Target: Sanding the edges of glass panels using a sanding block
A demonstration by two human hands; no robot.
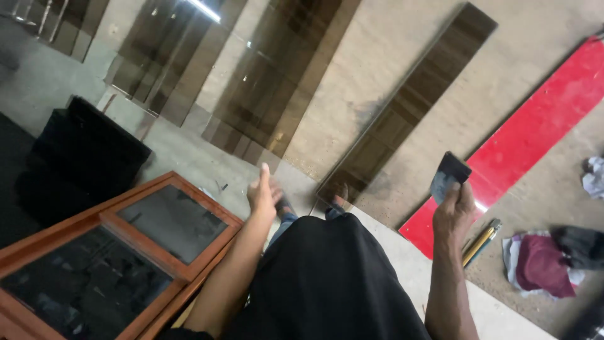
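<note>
The grip of the right hand (454,214) is clamped on a small dark flat piece (449,176), held above the surface beside the red strip (535,126). The left hand (263,195) hangs open, holding nothing.

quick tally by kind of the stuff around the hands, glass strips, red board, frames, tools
Tinted glass strip: 1
Red board: 1
Wooden frame with glass panes: 1
Dark scraper in the right hand: 1
Yellow pen-like tool: 1
Rags: 1 heap
Total: 6

A glazier's workshop: tinted glass panes (270,82) on concrete floor (38,82), beside a wooden window frame (119,252).
</note>
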